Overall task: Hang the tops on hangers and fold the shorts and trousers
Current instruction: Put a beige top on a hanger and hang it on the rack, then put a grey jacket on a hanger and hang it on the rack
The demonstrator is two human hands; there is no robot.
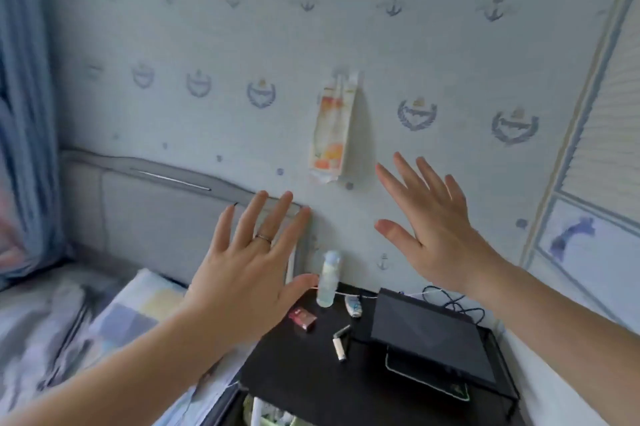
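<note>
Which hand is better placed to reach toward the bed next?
Left, likely: the open left hand is beside the pastel-checked bedding, while the open right hand is above the black bedside table.

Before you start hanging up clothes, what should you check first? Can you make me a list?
1. Is the left hand free: ok, fingers spread, holding nothing.
2. Is the right hand free: ok, open and empty.
3. Any clothes in sight: not ok, none show.
4. Any hangers in sight: not ok, none show.
5. Is the bottle on the black table standing safe: ok, upright.
6. Is the bed tidy enough for folding: cannot tell, blurred.
</note>
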